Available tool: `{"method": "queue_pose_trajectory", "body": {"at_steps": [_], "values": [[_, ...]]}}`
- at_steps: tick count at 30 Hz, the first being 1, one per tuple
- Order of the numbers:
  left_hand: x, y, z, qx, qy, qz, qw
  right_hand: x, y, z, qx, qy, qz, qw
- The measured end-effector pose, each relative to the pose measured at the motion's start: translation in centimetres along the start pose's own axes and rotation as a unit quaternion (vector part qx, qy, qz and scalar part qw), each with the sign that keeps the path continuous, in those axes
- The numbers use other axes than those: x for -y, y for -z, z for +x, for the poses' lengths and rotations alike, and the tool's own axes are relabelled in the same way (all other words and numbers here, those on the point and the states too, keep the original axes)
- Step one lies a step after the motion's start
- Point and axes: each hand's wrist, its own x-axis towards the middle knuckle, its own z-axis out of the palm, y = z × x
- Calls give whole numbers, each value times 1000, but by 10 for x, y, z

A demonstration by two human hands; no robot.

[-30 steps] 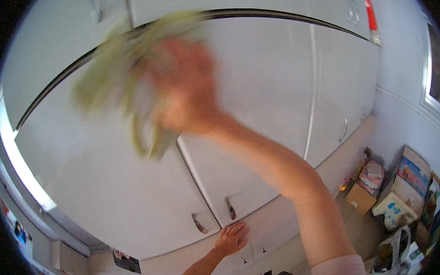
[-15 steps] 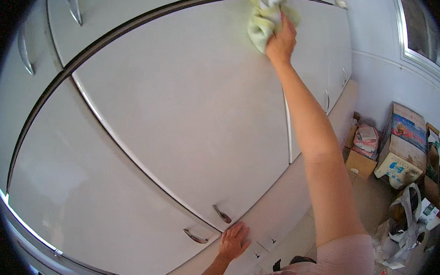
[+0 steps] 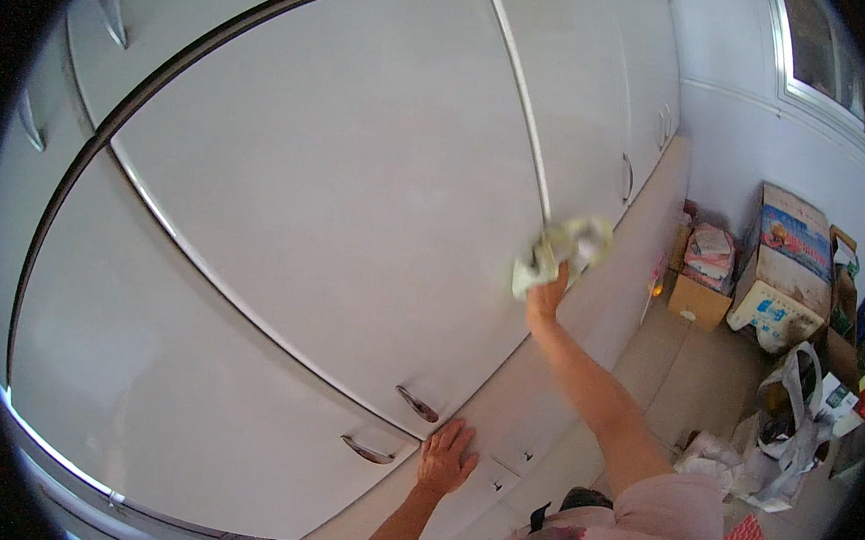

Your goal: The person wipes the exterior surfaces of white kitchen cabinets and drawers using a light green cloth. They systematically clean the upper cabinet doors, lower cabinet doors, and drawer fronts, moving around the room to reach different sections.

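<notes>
My right hand (image 3: pixel 549 296) is raised and grips a crumpled pale green-and-white cloth (image 3: pixel 563 251), pressing it against a tall white cabinet door (image 3: pixel 358 198) near the seam between two doors. My left hand (image 3: pixel 445 456) lies flat with spread fingers on the lower white panel, just below the curved metal handles (image 3: pixel 416 403) at the doors' bottom edge. The cloth hides most of my right hand's fingers.
A row of white cabinet doors runs to the right toward a wall with a window (image 3: pixel 821 46). Cardboard boxes (image 3: pixel 780 269) and plastic bags (image 3: pixel 786 425) are piled on the tiled floor (image 3: pixel 682 361) at right.
My right hand has swept the cloth down the cabinet door from high up to about mid-height. The view has swung, and my left hand stays on the lower panel.
</notes>
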Motion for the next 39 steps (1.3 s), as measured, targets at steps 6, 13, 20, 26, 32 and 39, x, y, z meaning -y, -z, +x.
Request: {"method": "queue_pose_trajectory", "body": {"at_steps": [6, 13, 20, 26, 32, 39], "values": [[2, 0, -5, -19, -12, -21, 1000, 209, -141, 20, 124, 382, -118, 908], [2, -4, 2, -48, -35, -47, 997, 148, -84, -93, 422, 661, -83, 615], [11, -16, -6, -34, -26, -12, 999, 206, -133, 19, 175, 582, -177, 774], [3, -7, -3, -39, -24, -33, 998, 289, -217, -97, 198, 566, -78, 797], [4, -2, -9, -62, -22, -16, 998, 152, -108, -222, 390, 584, -24, 712], [4, -2, -9, -61, -3, -67, 996, 115, -61, -163, 436, 610, -55, 660]]}}
